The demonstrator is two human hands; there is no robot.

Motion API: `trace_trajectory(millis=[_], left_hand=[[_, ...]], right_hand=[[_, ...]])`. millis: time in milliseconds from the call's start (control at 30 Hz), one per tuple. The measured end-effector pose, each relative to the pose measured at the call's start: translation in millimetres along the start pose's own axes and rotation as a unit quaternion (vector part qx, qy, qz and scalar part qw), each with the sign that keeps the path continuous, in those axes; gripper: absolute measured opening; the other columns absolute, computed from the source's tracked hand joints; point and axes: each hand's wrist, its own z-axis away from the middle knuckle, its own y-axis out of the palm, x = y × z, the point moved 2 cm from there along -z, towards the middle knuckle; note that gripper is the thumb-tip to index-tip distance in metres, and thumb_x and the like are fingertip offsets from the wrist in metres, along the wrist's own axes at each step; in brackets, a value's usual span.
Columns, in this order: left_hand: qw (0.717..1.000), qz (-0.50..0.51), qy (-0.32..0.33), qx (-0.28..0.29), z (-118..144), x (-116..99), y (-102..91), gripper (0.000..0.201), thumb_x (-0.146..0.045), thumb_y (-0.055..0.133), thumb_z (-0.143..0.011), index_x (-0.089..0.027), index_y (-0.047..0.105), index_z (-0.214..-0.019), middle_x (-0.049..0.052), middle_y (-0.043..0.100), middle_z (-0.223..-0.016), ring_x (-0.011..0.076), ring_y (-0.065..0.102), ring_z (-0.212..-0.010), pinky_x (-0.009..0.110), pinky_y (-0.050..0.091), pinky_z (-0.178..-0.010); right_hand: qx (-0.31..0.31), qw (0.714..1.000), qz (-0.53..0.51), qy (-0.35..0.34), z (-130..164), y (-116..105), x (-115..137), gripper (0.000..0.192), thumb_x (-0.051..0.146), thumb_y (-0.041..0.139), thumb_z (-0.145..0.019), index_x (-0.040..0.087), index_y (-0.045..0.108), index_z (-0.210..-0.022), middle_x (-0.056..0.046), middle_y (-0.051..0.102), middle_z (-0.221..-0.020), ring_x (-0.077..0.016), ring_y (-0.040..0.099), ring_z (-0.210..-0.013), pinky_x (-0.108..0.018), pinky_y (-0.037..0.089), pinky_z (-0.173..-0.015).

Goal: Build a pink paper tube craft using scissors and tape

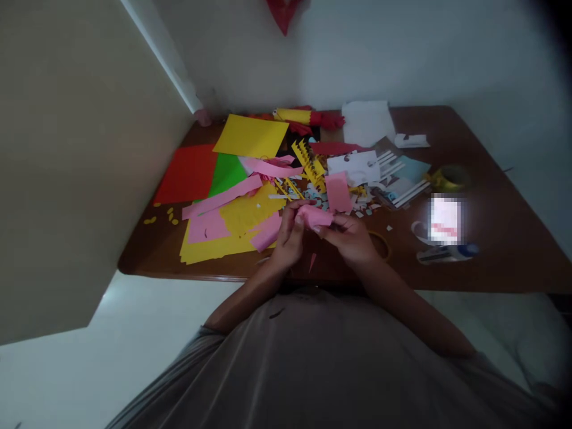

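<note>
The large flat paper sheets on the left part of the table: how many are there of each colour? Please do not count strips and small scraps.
Yellow sheet: 1
Red sheet: 1
Green sheet: 1
Total: 3

The small pink piece, held by both hands (left hand, right hand), is not counted.

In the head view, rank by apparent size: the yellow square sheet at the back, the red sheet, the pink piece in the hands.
1. Red sheet and yellow square sheet: look alike; the yellow lies farther away, so unranked.
2. Pink piece, clearly smallest, held by both hands.
</note>
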Motion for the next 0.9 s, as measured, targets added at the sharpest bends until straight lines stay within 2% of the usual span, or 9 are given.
trace_trajectory(millis=[133,233,300,400,533,633,700,800,900], left_hand=[[0.999,0.006,-0.031,-0.040,0.5,2.7,-1.0,0.059,-0.082,0.057,-0.113,-0.028,0.066,-0.136,0.012,0.075,-0.138,0.0302,0.071,-0.129,0.047,0.057,-0.118],[0.996,0.012,-0.055,-0.072,-0.1,8.1,-1.7,0.060,-0.084,0.059,-0.111,-0.028,0.069,-0.130,0.011,0.075,-0.131,0.0292,0.070,-0.124,0.045,0.057,-0.116],[0.994,0.027,-0.064,-0.089,-0.8,12.1,-1.9,0.058,-0.082,0.061,-0.112,-0.027,0.071,-0.128,0.010,0.075,-0.128,0.0283,0.071,-0.121,0.044,0.057,-0.114],[0.991,0.053,-0.067,-0.104,-1.4,18.2,-2.0,0.056,-0.080,0.065,-0.111,-0.027,0.073,-0.126,0.009,0.076,-0.124,0.0267,0.072,-0.115,0.041,0.059,-0.107],[0.990,0.075,-0.068,-0.102,-1.1,25.0,-2.2,0.051,-0.075,0.062,-0.115,-0.028,0.077,-0.128,0.008,0.078,-0.126,0.0251,0.073,-0.116,0.040,0.059,-0.108],[0.994,0.092,-0.028,-0.060,-2.3,23.3,-3.8,0.057,-0.076,0.056,-0.117,-0.032,0.071,-0.150,0.012,0.075,-0.150,0.0275,0.073,-0.135,0.046,0.057,-0.120],[0.995,0.095,0.020,-0.016,-3.8,18.1,-5.7,0.069,-0.081,0.065,-0.110,-0.034,0.067,-0.159,0.014,0.070,-0.162,0.0314,0.071,-0.145,0.051,0.055,-0.126],[0.993,0.101,0.049,0.035,-5.7,11.3,-7.8,0.063,-0.069,0.090,-0.099,-0.032,0.075,-0.148,0.013,0.078,-0.150,0.0318,0.075,-0.140,0.051,0.059,-0.121],[0.992,0.124,0.019,0.025,-6.5,10.8,-7.7,0.044,-0.045,0.099,-0.096,-0.032,0.081,-0.134,0.007,0.084,-0.133,0.0258,0.080,-0.127,0.043,0.062,-0.113]], right_hand=[[-0.008,1.000,-0.020,-0.005,0.2,-1.8,-1.9,0.037,0.057,0.101,-0.078,0.024,0.092,-0.090,-0.002,0.082,-0.085,-0.0201,0.067,-0.078,-0.034,0.054,-0.078],[-0.012,1.000,-0.006,-0.023,0.6,-1.3,-3.0,0.044,0.065,0.100,-0.079,0.025,0.092,-0.095,-0.003,0.083,-0.087,-0.0205,0.066,-0.077,-0.035,0.055,-0.077],[-0.019,0.997,0.043,-0.064,0.7,-2.0,-2.0,0.042,0.064,0.099,-0.082,0.025,0.093,-0.098,-0.004,0.083,-0.089,-0.0217,0.067,-0.080,-0.037,0.057,-0.080],[-0.021,0.982,0.123,-0.138,1.5,-4.2,1.9,0.031,0.057,0.095,-0.090,0.027,0.090,-0.089,-0.005,0.082,-0.089,-0.0235,0.071,-0.086,-0.039,0.058,-0.088],[-0.002,0.979,0.119,-0.166,3.6,-5.7,7.0,0.034,0.058,0.091,-0.096,0.027,0.086,-0.082,-0.005,0.076,-0.085,-0.0233,0.070,-0.085,-0.039,0.057,-0.085],[-0.004,0.986,0.096,-0.138,3.8,-4.6,7.8,0.039,0.060,0.092,-0.094,0.025,0.082,-0.078,-0.003,0.073,-0.082,-0.0202,0.064,-0.077,-0.037,0.055,-0.080],[-0.019,0.994,0.062,-0.083,2.2,-3.4,4.9,0.043,0.065,0.095,-0.089,0.025,0.081,-0.078,-0.001,0.072,-0.078,-0.0181,0.060,-0.072,-0.035,0.054,-0.075],[-0.056,0.998,-0.009,-0.008,-0.2,-2.0,-1.5,0.052,0.073,0.101,-0.074,0.025,0.080,-0.080,0.000,0.076,-0.077,-0.0187,0.064,-0.071,-0.034,0.056,-0.071],[-0.064,0.997,-0.031,0.010,1.7,-6.7,-2.7,0.054,0.073,0.103,-0.071,0.026,0.077,-0.077,-0.001,0.077,-0.076,-0.0196,0.068,-0.071,-0.034,0.058,-0.071]])
